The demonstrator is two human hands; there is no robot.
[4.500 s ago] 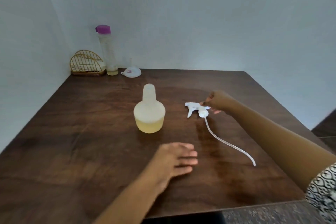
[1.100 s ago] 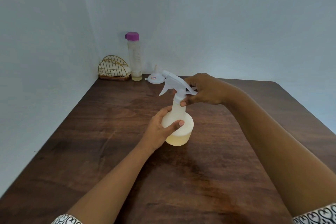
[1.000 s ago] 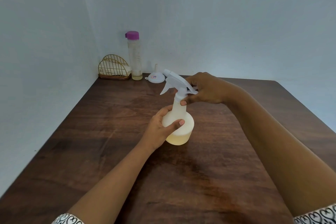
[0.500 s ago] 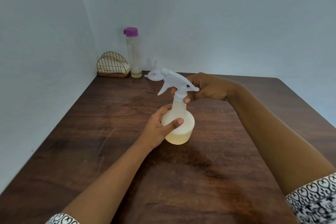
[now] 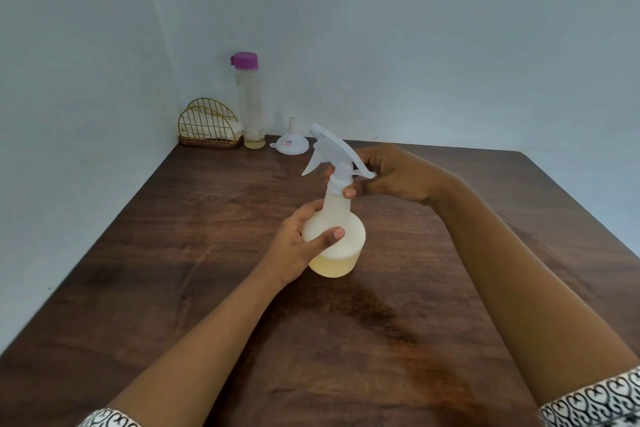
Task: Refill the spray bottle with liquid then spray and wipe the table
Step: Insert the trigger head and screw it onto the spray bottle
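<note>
A squat translucent spray bottle (image 5: 341, 253) with pale yellow liquid in its lower part stands on the dark wooden table (image 5: 433, 340). My left hand (image 5: 299, 246) grips its rounded shoulder from the left. The white trigger head (image 5: 332, 152) sits on the bottle's neck, nozzle pointing away to the left. My right hand (image 5: 391, 173) holds the head at its collar, thumb and fingers pinched around it.
In the far left corner stand a tall clear bottle (image 5: 250, 107) with a purple cap, a gold wire holder (image 5: 207, 125) with white cloth, and a white funnel (image 5: 290, 144) upside down. Walls close the left and back sides.
The trigger head lay loose on the table with its tube; now it sits on the bottle's neck with both hands on it. Over the last second my right fingers shifted around the collar.
</note>
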